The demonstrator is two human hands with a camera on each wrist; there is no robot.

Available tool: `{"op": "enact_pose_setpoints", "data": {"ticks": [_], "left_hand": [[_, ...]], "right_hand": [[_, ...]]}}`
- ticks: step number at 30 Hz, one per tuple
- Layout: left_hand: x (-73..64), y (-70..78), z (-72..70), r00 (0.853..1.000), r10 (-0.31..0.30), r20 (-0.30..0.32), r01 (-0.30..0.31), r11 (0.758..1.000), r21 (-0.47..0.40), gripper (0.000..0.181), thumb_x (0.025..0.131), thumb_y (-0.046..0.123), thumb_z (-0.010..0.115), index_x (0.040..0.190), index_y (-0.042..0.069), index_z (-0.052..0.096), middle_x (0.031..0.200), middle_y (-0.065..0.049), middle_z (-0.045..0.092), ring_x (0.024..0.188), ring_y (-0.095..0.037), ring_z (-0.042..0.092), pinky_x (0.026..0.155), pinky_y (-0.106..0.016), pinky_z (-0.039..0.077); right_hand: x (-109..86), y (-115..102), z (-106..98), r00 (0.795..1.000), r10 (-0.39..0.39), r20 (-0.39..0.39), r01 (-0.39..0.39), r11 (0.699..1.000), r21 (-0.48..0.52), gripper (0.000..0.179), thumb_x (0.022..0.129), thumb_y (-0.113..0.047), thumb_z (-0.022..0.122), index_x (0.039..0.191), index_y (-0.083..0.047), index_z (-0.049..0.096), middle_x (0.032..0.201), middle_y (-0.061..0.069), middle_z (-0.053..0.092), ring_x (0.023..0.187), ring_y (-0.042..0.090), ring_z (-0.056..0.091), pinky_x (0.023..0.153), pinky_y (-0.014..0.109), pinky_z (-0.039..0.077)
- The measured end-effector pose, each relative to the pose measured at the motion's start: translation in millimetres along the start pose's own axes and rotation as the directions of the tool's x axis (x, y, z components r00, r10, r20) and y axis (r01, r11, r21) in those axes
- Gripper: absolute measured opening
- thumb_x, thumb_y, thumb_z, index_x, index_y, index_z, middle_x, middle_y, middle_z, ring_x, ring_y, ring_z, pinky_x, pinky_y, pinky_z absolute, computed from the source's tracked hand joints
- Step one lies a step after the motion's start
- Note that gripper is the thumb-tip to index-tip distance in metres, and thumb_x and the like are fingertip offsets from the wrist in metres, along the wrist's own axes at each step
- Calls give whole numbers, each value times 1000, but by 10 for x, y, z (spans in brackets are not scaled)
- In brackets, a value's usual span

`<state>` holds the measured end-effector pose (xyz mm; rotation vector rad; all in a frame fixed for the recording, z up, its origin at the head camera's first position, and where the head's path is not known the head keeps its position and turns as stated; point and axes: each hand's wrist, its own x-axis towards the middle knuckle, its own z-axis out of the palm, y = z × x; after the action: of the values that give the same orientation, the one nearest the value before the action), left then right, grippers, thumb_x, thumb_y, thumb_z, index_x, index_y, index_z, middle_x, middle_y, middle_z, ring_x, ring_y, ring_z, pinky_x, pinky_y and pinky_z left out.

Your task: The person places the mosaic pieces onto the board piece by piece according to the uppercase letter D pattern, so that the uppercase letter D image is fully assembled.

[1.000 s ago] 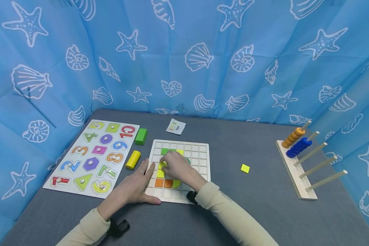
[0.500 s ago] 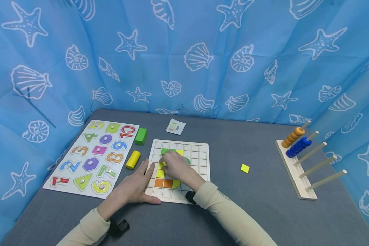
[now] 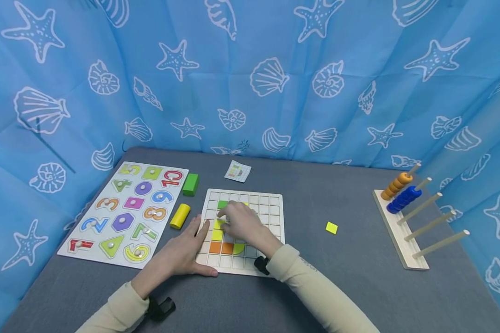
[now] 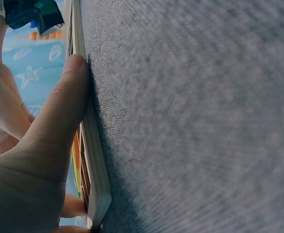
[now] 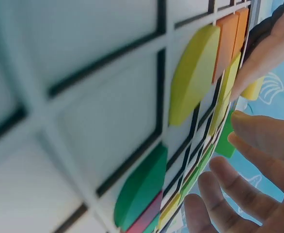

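A pale wooden grid board (image 3: 271,231) lies mid-table with coloured tiles in its cells. On it I see a yellow square tile (image 3: 217,235), an orange square tile (image 3: 215,247), a yellow-green rounded tile (image 3: 239,249) and a green tile (image 3: 222,204). My left hand (image 3: 183,252) braces the board's near left corner; its thumb (image 4: 67,97) lies along the front edge. Over the left-centre cells hovers my right hand (image 3: 243,224), fingers loosely bent, with nothing seen between them in the right wrist view. That hand hides part of the tile pattern.
A number-and-shape puzzle board (image 3: 121,217) lies left, beside a green block (image 3: 190,185) and a yellow cylinder (image 3: 180,216). A printed card (image 3: 238,171) lies behind the grid. To the right are a loose yellow tile (image 3: 331,227) and a bead-peg abacus (image 3: 402,231).
My right hand has lifted and shifted slightly to the right, with its fingertips moving off the tiles. My left hand stays where it was on the board.
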<state>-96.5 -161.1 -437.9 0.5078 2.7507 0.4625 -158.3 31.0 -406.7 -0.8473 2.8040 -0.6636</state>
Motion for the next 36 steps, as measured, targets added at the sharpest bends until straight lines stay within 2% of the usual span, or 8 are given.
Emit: {"op": "enact_pose_setpoints", "data": {"ticks": [7, 14, 17, 25, 30, 32, 34, 36], "left_hand": [[6, 0, -5, 1000, -3, 5, 3, 1000, 3, 129, 69, 72, 82, 160, 0, 26, 167, -31, 18, 154, -47, 26, 101, -65, 50], [14, 8, -1, 1000, -15, 13, 15, 1000, 2, 129, 69, 72, 82, 161, 2, 26, 168, -30, 17, 156, -46, 24, 105, -65, 47], [12, 14, -4, 1000, -17, 10, 17, 1000, 2, 129, 69, 71, 82, 161, 1, 26, 168, -30, 17, 156, -46, 23, 105, -66, 46], [13, 13, -3, 1000, -16, 1, 16, 1000, -5, 129, 69, 71, 83, 161, 1, 26, 169, -29, 15, 156, -46, 22, 106, -67, 46], [15, 9, 9, 1000, -11, 2, 11, 1000, -10, 128, 69, 71, 83, 161, 1, 26, 169, -29, 15, 156, -46, 23, 105, -67, 46], [15, 7, 10, 1000, -10, 2, 10, 1000, -9, 128, 69, 71, 82, 161, 1, 26, 169, -29, 15, 156, -45, 23, 105, -66, 46], [16, 5, 9, 1000, -10, 2, 10, 1000, -7, 128, 69, 71, 82, 161, 1, 26, 169, -29, 16, 156, -45, 23, 106, -65, 46], [19, 3, 10, 1000, -11, 2, 11, 1000, -3, 129, 69, 71, 82, 161, 0, 26, 169, -29, 16, 156, -45, 23, 106, -65, 47]], "right_hand": [[-102, 123, -116, 1000, 21, -21, -21, 1000, 0, 24, 93, -14, 74, 115, -7, 78, 110, 12, 74, 96, 26, 70, 72, 39, 59], [-299, 343, -246, 999, 29, -46, -29, 1000, -4, 22, 91, -13, 76, 113, -6, 79, 104, 13, 73, 79, 19, 61, 59, 30, 47], [-391, 451, -294, 998, 52, -47, -54, 998, -25, 23, 91, -13, 77, 113, -6, 79, 104, 13, 73, 78, 18, 58, 57, 28, 43], [-672, 733, -437, 991, 115, -73, -121, 990, -77, 26, 89, -14, 79, 113, -6, 78, 105, 13, 73, 83, 21, 62, 60, 30, 46], [-877, 944, -543, 984, 161, -75, -169, 979, -113, 27, 88, -13, 79, 114, -6, 78, 105, 14, 71, 79, 21, 59, 57, 30, 42], [-953, 1024, -594, 979, 188, -73, -196, 972, -130, 28, 89, -13, 78, 116, -6, 77, 106, 15, 71, 82, 24, 62, 59, 33, 47], [-1020, 1101, -641, 975, 209, -74, -218, 965, -147, 29, 89, -14, 78, 117, -6, 77, 113, 19, 71, 94, 33, 67, 68, 43, 56], [-1078, 1172, -685, 970, 233, -72, -242, 957, -162, 31, 89, -14, 78, 118, -6, 76, 118, 21, 70, 103, 38, 68, 77, 52, 58]]}}
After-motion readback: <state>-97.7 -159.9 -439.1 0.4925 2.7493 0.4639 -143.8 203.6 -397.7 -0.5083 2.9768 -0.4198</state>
